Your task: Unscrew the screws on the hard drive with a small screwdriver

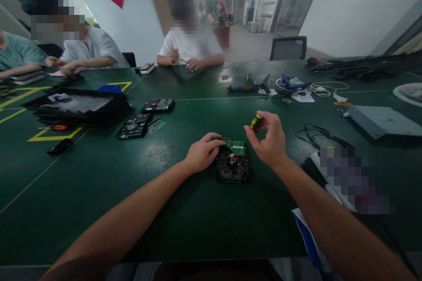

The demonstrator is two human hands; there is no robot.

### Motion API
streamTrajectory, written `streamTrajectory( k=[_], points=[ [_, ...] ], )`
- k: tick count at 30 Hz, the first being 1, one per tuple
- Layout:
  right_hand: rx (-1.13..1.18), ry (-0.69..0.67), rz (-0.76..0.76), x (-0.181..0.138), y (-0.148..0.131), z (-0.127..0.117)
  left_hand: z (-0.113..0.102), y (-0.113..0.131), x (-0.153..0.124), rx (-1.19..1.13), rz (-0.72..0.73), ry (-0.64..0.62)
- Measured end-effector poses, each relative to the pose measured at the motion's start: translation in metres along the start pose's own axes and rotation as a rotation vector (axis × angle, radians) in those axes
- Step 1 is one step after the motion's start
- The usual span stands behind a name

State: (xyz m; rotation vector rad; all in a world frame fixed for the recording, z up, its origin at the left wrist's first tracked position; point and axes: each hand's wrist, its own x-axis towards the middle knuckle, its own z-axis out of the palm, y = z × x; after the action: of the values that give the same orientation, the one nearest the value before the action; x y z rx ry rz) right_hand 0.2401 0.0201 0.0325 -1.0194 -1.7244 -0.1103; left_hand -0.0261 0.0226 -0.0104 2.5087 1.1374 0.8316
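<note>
A black hard drive lies on the green table in front of me, its green circuit board facing up along the far end. My left hand grips the drive's far left corner, with fingertips at the board's edge. In my right hand is a small black and yellow screwdriver, held tilted between thumb and fingers above the drive's right side. Its thin shaft points down toward the board's right edge; whether the tip touches a screw cannot be made out.
Left of the drive lie two other hard drives and a loose circuit board. Further left stands a black tray. A grey metal box and cables are on the right. Several people sit across the table.
</note>
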Motion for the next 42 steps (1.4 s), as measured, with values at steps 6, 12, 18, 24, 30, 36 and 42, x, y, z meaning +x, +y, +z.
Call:
streamTrajectory(
  k=[6, 12, 18, 24, 30, 36, 42],
  points=[
    [0.06, -0.034, 0.032, -0.001, 0.0002, 0.0011, -0.0005, -0.0001, -0.0005, 0.002, -0.005, -0.002],
    [-0.05, -0.013, 0.013, -0.0011, 0.0021, 0.0001, -0.0002, -0.0017, -0.0003, -0.004, 0.0, -0.006],
    [0.047, -0.052, 0.015, -0.0004, 0.0013, -0.0007, -0.0003, -0.0023, 0.0, -0.002, -0.003, -0.006],
    [-0.032, 0.009, 0.005, 0.0013, -0.0016, -0.0017, -0.0004, -0.0019, -0.0004, -0.013, 0.004, -0.007],
    [0.023, -0.026, -0.036, 0.0004, -0.0037, -0.0029, -0.0018, 0.0015, 0.0016, -0.04, -0.007, 0.012],
    [-0.005, -0.003, -0.052, 0.0009, -0.0028, -0.0021, -0.0034, 0.0013, 0.0031, -0.069, -0.033, 0.021],
    [-0.032, -0.047, -0.075, 0.0031, -0.0046, -0.0061, -0.0014, 0.0009, 0.0022, -0.035, -0.053, 0.021]
  ],
)
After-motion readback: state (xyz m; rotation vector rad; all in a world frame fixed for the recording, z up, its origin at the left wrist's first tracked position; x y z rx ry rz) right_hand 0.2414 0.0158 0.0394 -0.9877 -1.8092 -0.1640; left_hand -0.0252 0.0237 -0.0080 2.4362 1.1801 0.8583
